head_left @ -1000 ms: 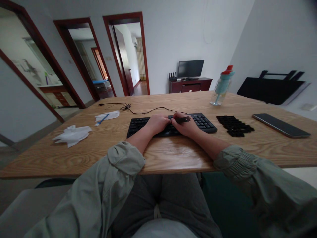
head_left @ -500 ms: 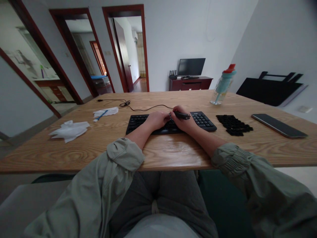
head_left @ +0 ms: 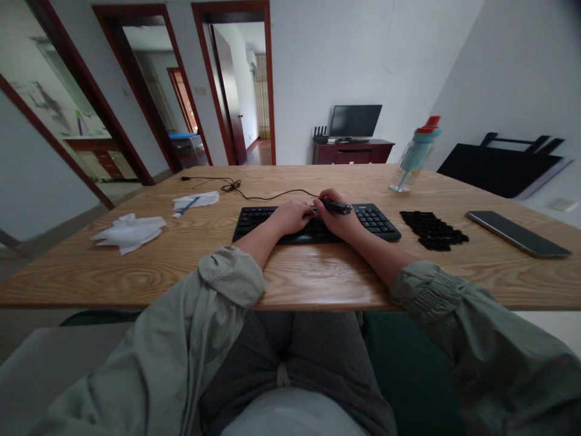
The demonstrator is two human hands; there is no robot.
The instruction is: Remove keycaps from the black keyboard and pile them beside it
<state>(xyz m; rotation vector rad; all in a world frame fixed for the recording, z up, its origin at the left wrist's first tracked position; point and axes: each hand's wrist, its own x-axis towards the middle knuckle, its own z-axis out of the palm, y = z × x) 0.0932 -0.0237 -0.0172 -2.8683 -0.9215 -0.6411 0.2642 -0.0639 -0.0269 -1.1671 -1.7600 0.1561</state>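
Sleeves (head_left: 231,275) of grey-green cloth run out of the frame at lower left and lower right. Beyond the near edge of the wooden surface (head_left: 318,278), at the centre, the left hand (head_left: 293,217) bends over a black keyboard (head_left: 380,223); its fingertips are hard to make out, so whether it grips anything I cannot tell. The right hand (head_left: 340,223) is closed around a dark tool (head_left: 336,206), whose tip is hidden. Both hands cover the keyboard's middle. At left lies a crumpled tissue (head_left: 129,231); at right, small black pieces (head_left: 433,230), too blurred to separate, near a flat dark device (head_left: 517,233). Farther off are a thin cable (head_left: 281,193) and, at upper right, a bottle (head_left: 415,151). A screen (head_left: 355,121) stands in the background.
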